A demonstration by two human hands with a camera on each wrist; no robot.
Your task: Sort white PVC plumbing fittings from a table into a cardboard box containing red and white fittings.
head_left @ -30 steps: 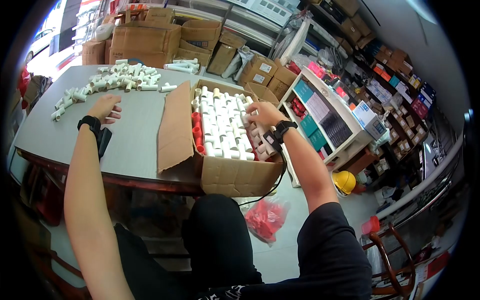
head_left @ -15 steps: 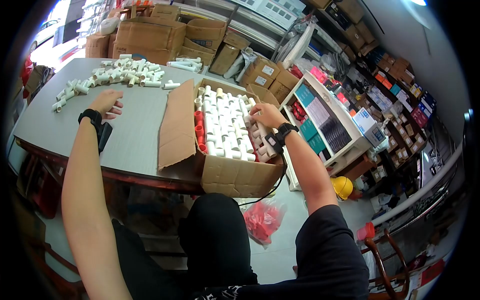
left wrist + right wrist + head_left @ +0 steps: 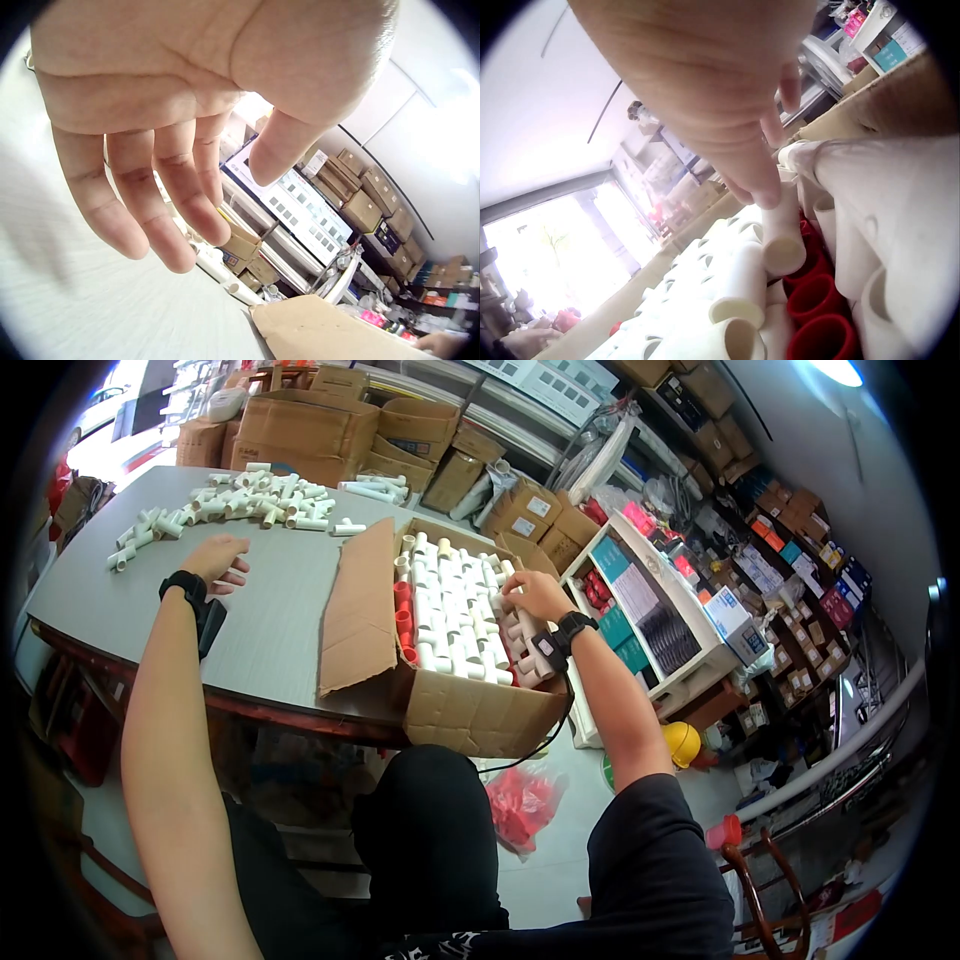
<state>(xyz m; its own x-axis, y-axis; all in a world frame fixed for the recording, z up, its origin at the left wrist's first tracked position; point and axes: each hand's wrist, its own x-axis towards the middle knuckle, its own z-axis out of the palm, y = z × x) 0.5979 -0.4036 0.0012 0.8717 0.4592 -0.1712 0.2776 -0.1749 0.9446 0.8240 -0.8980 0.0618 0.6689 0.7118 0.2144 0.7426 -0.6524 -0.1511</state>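
My left hand [image 3: 214, 563] hovers over the grey table with loosely bent fingers; the left wrist view shows its palm [image 3: 202, 67] holding nothing. At the box's right side, my right hand [image 3: 540, 598] reaches in among the fittings. In the right wrist view its fingertips [image 3: 765, 196] pinch the top of a white tee fitting [image 3: 784, 244], beside a row of red fittings [image 3: 817, 300]. Rows of white fittings [image 3: 460, 610] fill the open cardboard box [image 3: 480, 710], with red ones [image 3: 403, 615] along its left wall. The fingers partly hide the pinched fitting.
Loose white fittings [image 3: 265, 498] lie piled on the table's far side [image 3: 270, 590]. The box flap [image 3: 358, 610] leans out leftward. A white shelf unit [image 3: 650, 595] stands right of the box, and a bag of red pieces [image 3: 523, 800] lies on the floor.
The head view has shifted slightly. Both hands stay nearly where they were, the left above the table and the right at the box's right side.
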